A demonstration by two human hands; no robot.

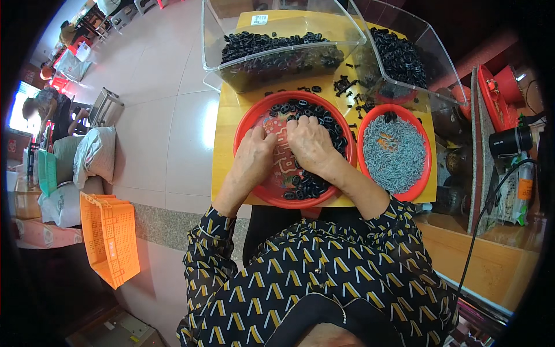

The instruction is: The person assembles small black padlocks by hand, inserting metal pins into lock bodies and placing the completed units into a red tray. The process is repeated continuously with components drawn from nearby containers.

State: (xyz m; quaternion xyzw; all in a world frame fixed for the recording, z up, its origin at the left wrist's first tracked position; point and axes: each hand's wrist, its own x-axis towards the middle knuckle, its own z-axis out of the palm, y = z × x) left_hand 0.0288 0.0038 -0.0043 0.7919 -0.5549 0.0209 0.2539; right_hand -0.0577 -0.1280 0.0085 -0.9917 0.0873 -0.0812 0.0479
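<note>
Both hands rest inside a red round tray [250, 118] on a small yellow table [222, 144]. The tray holds several small black ring-shaped parts [324, 118], mostly along its right side. My left hand [254, 151] lies on the tray's left half, fingers curled down. My right hand [310, 141] sits beside it, fingertips down among the black parts. What the fingers pinch is hidden. A second red tray [425, 173] to the right holds a heap of small grey metal pieces [394, 153].
Two clear plastic bins [277, 55] [404, 55] of black parts stand at the table's far edge, with loose black pieces [347, 85] between. An orange crate [110, 237] and stuffed sacks [92, 156] lie on the floor at left. A wooden bench with clutter [497, 144] is at right.
</note>
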